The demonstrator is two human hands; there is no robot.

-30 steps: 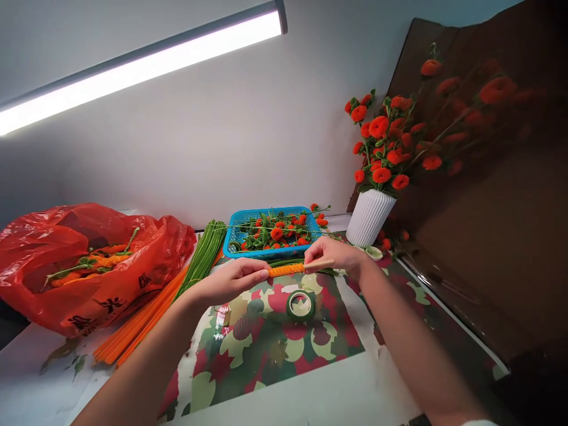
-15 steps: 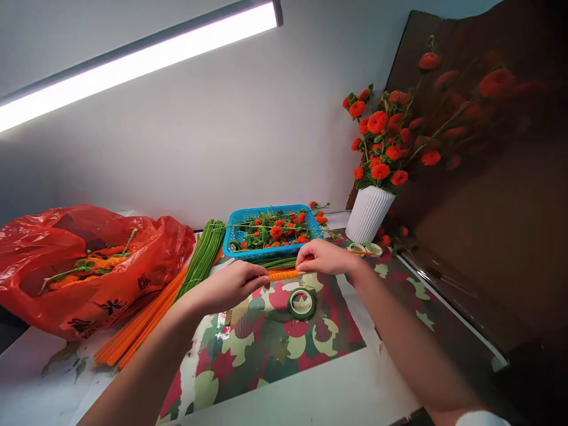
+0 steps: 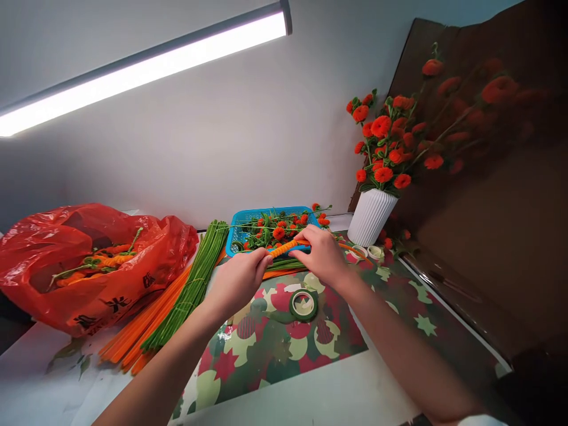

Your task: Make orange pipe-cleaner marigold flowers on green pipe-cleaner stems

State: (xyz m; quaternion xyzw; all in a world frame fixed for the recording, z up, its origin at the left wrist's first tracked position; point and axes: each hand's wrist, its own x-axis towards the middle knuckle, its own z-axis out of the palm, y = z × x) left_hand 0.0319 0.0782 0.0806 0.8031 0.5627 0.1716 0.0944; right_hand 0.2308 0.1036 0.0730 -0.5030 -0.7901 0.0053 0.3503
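An orange coiled strip (image 3: 284,248) stretches between my two hands, in front of the blue basket. My left hand (image 3: 242,277) pinches its left end between thumb and fingers. Closed on its right part is my right hand (image 3: 323,251), and an orange length trails out to the right behind that hand. Below the hands a roll of green tape (image 3: 303,305) lies flat on the patterned mat (image 3: 277,349). The blue basket (image 3: 235,219) holds small orange flowers with green stems. Green and orange stems lie just under the strip, on the mat.
At the left stand a red plastic bag (image 3: 119,290) with orange pieces inside and bundles of green stems (image 3: 190,290) and orange stems (image 3: 133,337). A white ribbed vase (image 3: 371,218) of orange flowers is at the right, near white rolls (image 3: 375,253) and a brown panel (image 3: 497,236).
Both hands have risen off the mat with the orange strip, which now slants up to the right. The right hand has turned, its fingers now pointing more upward. The view has shifted slightly.
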